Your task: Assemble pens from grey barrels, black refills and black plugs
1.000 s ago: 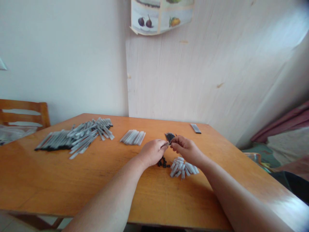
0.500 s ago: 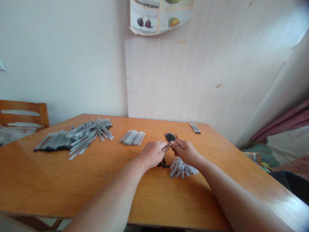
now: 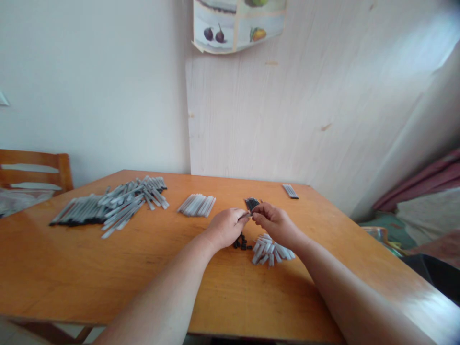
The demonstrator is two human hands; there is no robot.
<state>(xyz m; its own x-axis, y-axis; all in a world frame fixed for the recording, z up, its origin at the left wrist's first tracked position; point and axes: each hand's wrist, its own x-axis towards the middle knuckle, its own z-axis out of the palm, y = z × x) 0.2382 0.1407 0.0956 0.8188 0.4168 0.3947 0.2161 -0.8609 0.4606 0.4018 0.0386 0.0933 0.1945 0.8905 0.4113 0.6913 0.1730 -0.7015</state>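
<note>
My left hand (image 3: 226, 228) is closed around a thin dark stick (image 3: 245, 216), which points toward the right. At its tip, my right hand (image 3: 275, 223) has thumb and forefinger pinched together; what sits between them is too small to make out. Just beyond my fingers lies a bundle of thin black sticks (image 3: 252, 203). Small black caps (image 3: 243, 242) are scattered below my left hand, partly hidden by it. A loose heap of short whitish translucent tubes (image 3: 270, 250) spreads below my right wrist.
On the wooden table (image 3: 143, 278), a row of whitish tubes (image 3: 197, 205) lies at mid-left. Farther left is a large pile of whitish sticks with black ends (image 3: 122, 201). A small similar group (image 3: 290, 191) sits at the back right. A chair (image 3: 36, 167) stands at left.
My right fingers have shifted slightly left and tightened into a fingertip pinch at the stick's end. My left hand has barely moved.
</note>
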